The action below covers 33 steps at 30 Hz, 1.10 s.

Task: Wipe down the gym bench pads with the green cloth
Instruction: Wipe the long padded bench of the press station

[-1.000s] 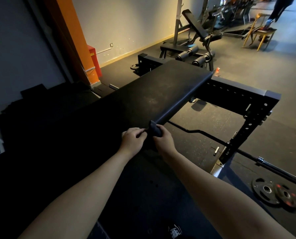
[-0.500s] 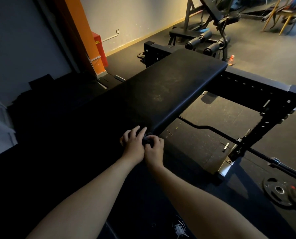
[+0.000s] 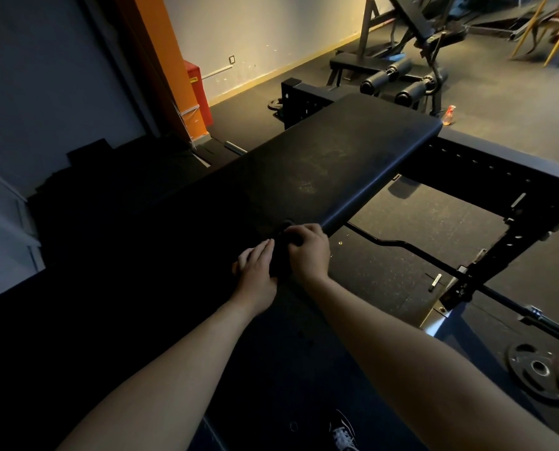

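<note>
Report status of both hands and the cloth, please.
Right hand grips the cloth at near end of bench pad. Left hand flat beside it. No obstacle visible on the pad.

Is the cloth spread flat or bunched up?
Bunched up: the dark crumpled cloth shows as a small wad between the left hand and the curled right hand, on the long black padded bench.

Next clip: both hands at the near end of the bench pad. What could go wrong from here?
1. The cloth is bunched small in the right hand, so strokes may miss much of the bench pad.
2. The near end is dim, which could hide missed patches.
3. The barbell lies on the floor beside the bench: a likely trip when stepping round.
</note>
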Available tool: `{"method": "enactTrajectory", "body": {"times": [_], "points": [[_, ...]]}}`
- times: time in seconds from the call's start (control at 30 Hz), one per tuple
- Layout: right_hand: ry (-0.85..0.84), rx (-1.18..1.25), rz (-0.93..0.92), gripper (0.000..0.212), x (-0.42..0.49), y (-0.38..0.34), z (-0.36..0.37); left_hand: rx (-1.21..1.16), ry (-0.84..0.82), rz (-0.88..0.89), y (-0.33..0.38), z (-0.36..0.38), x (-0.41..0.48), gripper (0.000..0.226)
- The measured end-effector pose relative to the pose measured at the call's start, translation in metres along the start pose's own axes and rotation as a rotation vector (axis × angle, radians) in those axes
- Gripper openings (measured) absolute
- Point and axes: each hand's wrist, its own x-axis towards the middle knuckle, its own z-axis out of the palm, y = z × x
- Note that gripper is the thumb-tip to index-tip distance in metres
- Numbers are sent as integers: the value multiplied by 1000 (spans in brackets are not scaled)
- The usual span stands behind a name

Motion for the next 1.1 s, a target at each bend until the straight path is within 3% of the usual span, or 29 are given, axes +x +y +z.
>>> {"method": "enactTrajectory", "body": {"times": [0.13, 0.27, 0.4, 0.6, 0.7, 0.8, 0.93, 1.1], "points": [[-114, -12, -180, 31, -27, 4, 2, -21, 25, 0, 1, 1, 0, 77], [-159, -295, -380, 35, -7, 6, -11, -30, 19, -3, -1, 2, 2, 74], [-77, -405, -254, 42, 29, 9, -24, -4, -6, -44, 5, 2, 2, 71], [11, -381, -63, 43, 46, 10, -31, -65, -30, -45, 3, 1, 2, 76], [-32, -356, -185, 42, 22, 1, -17, -146, -10, -68, 0, 0, 1, 88], [-191, -335, -349, 41, 4, -8, -10, -175, 8, -66, -1, 1, 1, 93], [-359, -481, -593, 42, 15, -7, -18, -131, 23, -73, 1, 3, 2, 93], [-115, -496, -243, 47, 49, 15, -45, -115, -22, -46, 5, 0, 2, 68]]}}
